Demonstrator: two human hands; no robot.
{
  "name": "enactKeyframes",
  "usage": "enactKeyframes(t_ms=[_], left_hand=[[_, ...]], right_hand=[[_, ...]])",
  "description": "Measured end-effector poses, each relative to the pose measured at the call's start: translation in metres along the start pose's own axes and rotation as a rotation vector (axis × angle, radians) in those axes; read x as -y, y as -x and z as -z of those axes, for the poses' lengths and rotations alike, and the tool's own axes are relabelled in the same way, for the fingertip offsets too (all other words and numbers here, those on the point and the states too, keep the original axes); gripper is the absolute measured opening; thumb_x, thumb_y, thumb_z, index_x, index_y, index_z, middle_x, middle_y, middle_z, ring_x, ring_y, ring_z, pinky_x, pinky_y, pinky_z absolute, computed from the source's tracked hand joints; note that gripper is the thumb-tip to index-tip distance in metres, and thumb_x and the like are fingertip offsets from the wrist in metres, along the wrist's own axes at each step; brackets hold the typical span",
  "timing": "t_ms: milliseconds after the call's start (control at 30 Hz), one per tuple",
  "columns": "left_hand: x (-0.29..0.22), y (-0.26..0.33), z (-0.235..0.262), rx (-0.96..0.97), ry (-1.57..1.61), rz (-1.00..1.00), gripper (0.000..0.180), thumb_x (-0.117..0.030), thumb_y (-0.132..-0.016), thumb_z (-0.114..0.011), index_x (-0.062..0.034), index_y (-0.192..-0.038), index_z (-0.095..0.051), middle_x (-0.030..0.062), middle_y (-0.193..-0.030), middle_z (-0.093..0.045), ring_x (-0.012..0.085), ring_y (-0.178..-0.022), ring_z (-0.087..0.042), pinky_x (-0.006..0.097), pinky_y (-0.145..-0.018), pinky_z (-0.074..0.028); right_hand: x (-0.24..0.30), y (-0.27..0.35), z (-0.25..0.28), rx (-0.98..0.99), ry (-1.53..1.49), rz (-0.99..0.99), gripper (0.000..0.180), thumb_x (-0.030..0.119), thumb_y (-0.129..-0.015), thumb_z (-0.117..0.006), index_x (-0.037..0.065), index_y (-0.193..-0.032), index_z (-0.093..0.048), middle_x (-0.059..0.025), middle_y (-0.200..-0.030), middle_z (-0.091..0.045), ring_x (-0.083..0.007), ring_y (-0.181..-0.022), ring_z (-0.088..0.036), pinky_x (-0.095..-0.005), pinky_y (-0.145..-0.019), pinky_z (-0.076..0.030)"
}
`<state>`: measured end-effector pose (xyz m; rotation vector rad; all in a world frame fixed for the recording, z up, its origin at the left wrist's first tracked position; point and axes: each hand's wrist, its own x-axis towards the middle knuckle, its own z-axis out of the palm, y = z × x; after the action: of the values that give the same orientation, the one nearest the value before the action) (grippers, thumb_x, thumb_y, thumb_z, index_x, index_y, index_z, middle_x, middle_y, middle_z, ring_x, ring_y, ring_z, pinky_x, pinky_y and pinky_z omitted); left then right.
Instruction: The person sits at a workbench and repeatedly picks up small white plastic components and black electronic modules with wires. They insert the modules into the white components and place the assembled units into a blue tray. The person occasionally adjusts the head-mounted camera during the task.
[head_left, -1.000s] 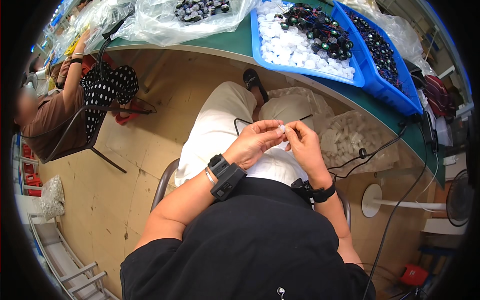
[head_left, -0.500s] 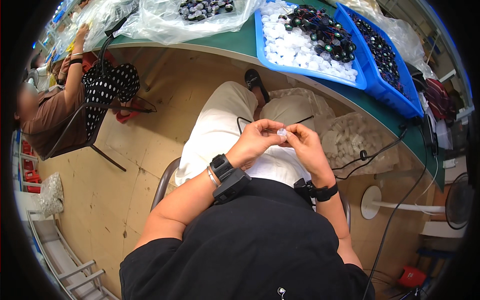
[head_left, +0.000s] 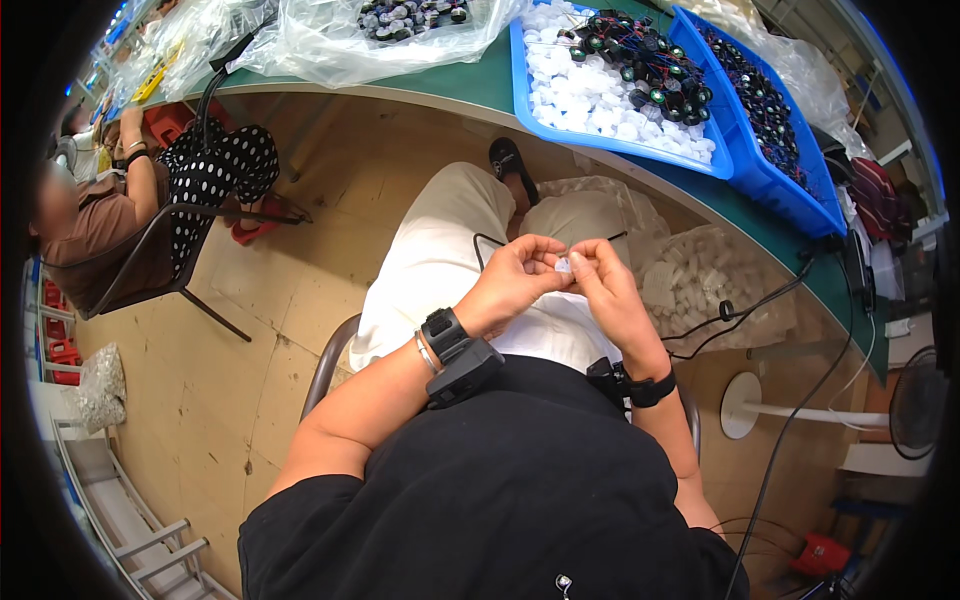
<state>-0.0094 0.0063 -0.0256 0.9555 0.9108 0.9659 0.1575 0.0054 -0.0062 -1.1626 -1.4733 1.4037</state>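
and here over the lap (head_left: 545,330) the left hand (head_left: 510,285) and right hand (head_left: 612,295) meet, fingers of both pinching one white cap (head_left: 562,265), while beyond, on the green table (head_left: 480,85), sits a blue tray (head_left: 620,148) of caps (head_left: 575,95) and dark wired parts (head_left: 655,75), a second tray (head_left: 785,190) beside it.

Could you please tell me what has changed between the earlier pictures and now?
The co-worker's raised hand has dropped down and left in the picture. The left hand and right hand still hold the small white piece, with nothing let go; the blue trays stayed put.
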Motion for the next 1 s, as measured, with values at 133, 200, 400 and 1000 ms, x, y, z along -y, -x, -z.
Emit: enactKeyframes(t_ms=[133,200,400,1000], left_hand=[[-0.001,0.004,-0.006,0.065,0.045,-0.017,0.045,-0.004,-0.085,-0.068,0.0054,-0.123,-0.045,0.0085,-0.105,-0.059,0.0130,-0.096,-0.061,0.027,-0.087,-0.051],[0.001,0.001,-0.005,0.090,0.014,-0.020,0.045,-0.005,-0.085,-0.069,0.0048,-0.123,-0.045,0.0083,-0.105,-0.059,0.0125,-0.095,-0.060,0.027,-0.088,-0.050],[-0.001,0.001,-0.003,0.040,0.226,0.052,0.035,-0.016,-0.091,-0.065,0.0022,-0.117,-0.051,0.0107,-0.106,-0.059,0.0155,-0.099,-0.060,0.028,-0.092,-0.050],[-0.009,0.007,-0.007,0.058,0.187,0.008,0.029,-0.015,-0.092,-0.063,0.0028,-0.115,-0.057,0.0082,-0.098,-0.065,0.0136,-0.090,-0.064,0.027,-0.081,-0.054]], right_hand=[[0.002,0.002,-0.002,-0.021,0.124,0.022,0.015,0.011,-0.093,-0.059,-0.002,-0.097,-0.055,-0.0066,-0.083,-0.061,-0.0097,-0.072,-0.058,-0.0258,-0.066,-0.048],[-0.004,-0.002,0.003,-0.063,0.141,0.053,0.013,0.010,-0.090,-0.063,-0.002,-0.091,-0.059,-0.0050,-0.081,-0.061,-0.0085,-0.069,-0.056,-0.0251,-0.061,-0.046],[0.002,-0.002,0.004,-0.289,0.230,0.259,0.010,0.008,-0.086,-0.069,-0.002,-0.084,-0.068,-0.0031,-0.075,-0.064,-0.0063,-0.068,-0.056,-0.0223,-0.057,-0.043],[0.005,-0.004,0.004,-0.228,-0.140,0.032,0.018,0.015,-0.090,-0.066,-0.001,-0.085,-0.059,-0.0020,-0.069,-0.057,-0.0066,-0.056,-0.051,-0.0212,-0.051,-0.042]])
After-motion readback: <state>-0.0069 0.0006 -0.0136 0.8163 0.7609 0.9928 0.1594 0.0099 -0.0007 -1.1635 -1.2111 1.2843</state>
